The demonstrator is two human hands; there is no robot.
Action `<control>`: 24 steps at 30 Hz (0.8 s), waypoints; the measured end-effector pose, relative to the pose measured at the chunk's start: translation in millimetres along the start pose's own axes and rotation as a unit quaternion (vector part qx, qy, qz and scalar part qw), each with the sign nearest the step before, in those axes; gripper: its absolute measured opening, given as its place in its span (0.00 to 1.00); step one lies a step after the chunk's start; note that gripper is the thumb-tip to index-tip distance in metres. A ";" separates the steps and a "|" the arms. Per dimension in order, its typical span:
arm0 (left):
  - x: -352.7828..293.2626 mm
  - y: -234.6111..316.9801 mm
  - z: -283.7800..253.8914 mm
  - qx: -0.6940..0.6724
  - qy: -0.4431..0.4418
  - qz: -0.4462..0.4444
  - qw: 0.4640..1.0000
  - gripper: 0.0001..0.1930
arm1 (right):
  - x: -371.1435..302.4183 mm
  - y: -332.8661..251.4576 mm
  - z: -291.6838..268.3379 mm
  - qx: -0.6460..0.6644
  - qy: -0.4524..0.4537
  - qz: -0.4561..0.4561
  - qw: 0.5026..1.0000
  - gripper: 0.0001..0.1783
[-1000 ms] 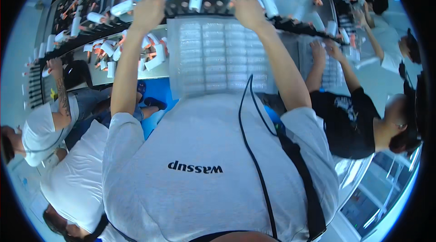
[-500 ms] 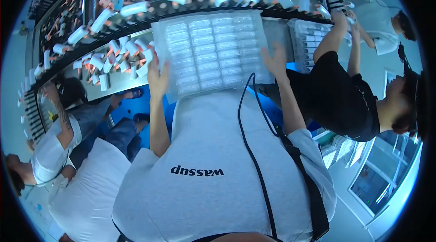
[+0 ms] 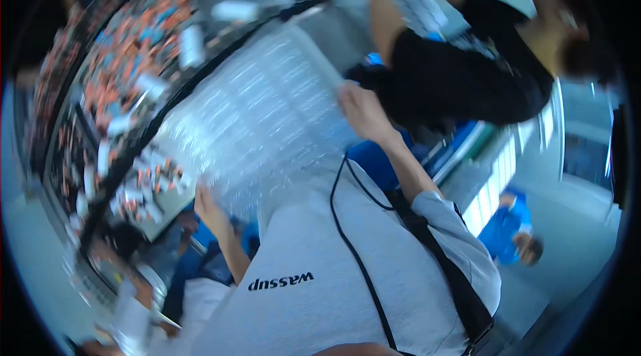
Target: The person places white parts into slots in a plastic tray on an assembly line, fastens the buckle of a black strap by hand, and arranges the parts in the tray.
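Observation:
A clear plastic blister tray with rows of long compartments is in front of my chest, blurred by motion; what its compartments hold cannot be made out. My left hand pinches its near left edge, thumb up. At the right edge, my right hand is closed around the rim, fingers curled. The tray slants across the view, its near side close to my shirt.
Beyond the tray runs a dark conveyor edge. A heap of orange and grey parts lies behind it, and white and orange pieces lie at left. A co-worker in black stands close at right; others are at lower left.
The view has swung, so the tray and bench now slant. Both hands, earlier loose with fingers apart beside the tray, now grip its edges. The right-hand co-worker appears closer.

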State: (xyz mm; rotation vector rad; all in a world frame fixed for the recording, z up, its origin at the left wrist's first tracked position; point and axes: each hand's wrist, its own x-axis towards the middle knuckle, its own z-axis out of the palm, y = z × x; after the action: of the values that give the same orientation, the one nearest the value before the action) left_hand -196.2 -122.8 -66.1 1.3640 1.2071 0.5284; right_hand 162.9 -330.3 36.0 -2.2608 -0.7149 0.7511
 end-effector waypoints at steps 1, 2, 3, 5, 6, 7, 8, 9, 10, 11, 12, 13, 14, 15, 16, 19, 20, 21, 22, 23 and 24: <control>-3.2 -20.1 -8.1 -0.087 -0.037 -0.043 0.995 0.21 | -15.3 -8.3 -12.8 0.016 0.006 -0.003 1.000 0.14; -19.9 9.4 3.3 -0.146 -0.034 -0.096 0.984 0.23 | -27.2 -17.7 -21.5 0.030 0.016 -0.003 0.999 0.16; -20.8 -13.0 -3.9 -0.191 -0.104 -0.092 0.972 0.26 | -41.2 -15.6 -33.7 0.058 0.033 -0.055 0.996 0.19; -15.3 -28.4 9.3 -0.331 -0.183 -0.123 0.917 0.26 | -82.5 -15.6 -73.0 0.084 0.062 -0.125 0.987 0.23; -8.0 -30.2 19.3 -0.372 -0.294 -0.114 0.873 0.26 | -106.4 -13.2 -94.5 0.085 0.073 -0.143 0.983 0.25; 1.1 -19.6 42.2 -0.359 -0.380 -0.080 0.849 0.27 | -136.1 -4.6 -111.2 0.072 0.125 -0.155 0.977 0.25; 6.8 -7.0 55.5 -0.347 -0.451 -0.044 0.821 0.28 | -164.9 4.1 -125.4 0.050 0.190 -0.162 0.967 0.25; 39.2 -26.2 56.4 -0.289 -0.529 -0.012 0.798 0.32 | -199.2 10.1 -141.1 0.073 0.236 -0.148 0.958 0.26; 47.1 -19.1 81.1 -0.280 -0.587 -0.008 0.760 0.34 | -240.1 31.8 -153.8 0.096 0.248 -0.119 0.957 0.23; 50.7 -2.0 112.0 -0.270 -0.644 -0.008 0.716 0.35 | -282.2 41.3 -157.5 0.184 0.323 -0.073 0.925 0.19; 57.9 11.5 145.2 -0.226 -0.705 0.029 0.672 0.42 | -324.3 63.9 -162.2 0.254 0.401 -0.057 0.878 0.16; 24.5 57.4 183.5 -0.186 -0.739 0.042 0.646 0.45 | -370.8 105.0 -158.8 0.246 0.470 -0.087 0.843 0.15; -23.3 110.0 220.4 -0.146 -0.765 0.059 0.625 0.49 | -404.1 108.1 -155.9 0.181 0.579 0.001 0.795 0.16; -57.5 136.1 240.2 -0.181 -0.762 0.029 0.621 0.47 | -431.6 106.7 -158.2 0.219 0.631 0.162 0.726 0.21; -89.1 158.3 267.9 -0.217 -0.767 -0.004 0.604 0.46 | -483.9 144.5 -154.7 0.211 0.659 0.157 0.704 0.24; -176.4 189.6 335.3 -0.178 -0.802 0.086 0.563 0.43 | -568.5 176.7 -187.9 0.164 0.709 0.255 0.637 0.28; -193.6 196.8 344.8 -0.162 -0.813 0.111 0.548 0.42 | -593.6 199.5 -194.4 0.157 0.722 0.285 0.611 0.28; -212.6 205.7 355.0 -0.162 -0.841 0.140 0.497 0.32 | -602.9 209.6 -201.8 0.233 0.713 0.318 0.580 0.28; -230.7 218.9 362.6 -0.150 -0.864 0.214 0.431 0.26 | -616.0 230.0 -201.5 0.246 0.719 0.327 0.561 0.28; -248.2 228.3 368.2 -0.157 -0.891 0.246 0.347 0.24 | -630.2 260.5 -193.7 0.260 0.727 0.333 0.542 0.28; -269.8 230.3 364.0 -0.163 -0.911 0.271 0.264 0.22 | -658.6 291.4 -171.9 0.266 0.742 0.297 0.539 0.27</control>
State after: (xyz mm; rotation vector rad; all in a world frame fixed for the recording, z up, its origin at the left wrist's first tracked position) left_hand 100.0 -470.4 156.9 0.9174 -1.3364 -0.5221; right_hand -92.8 -1016.3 146.7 -1.6111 1.0155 -0.7580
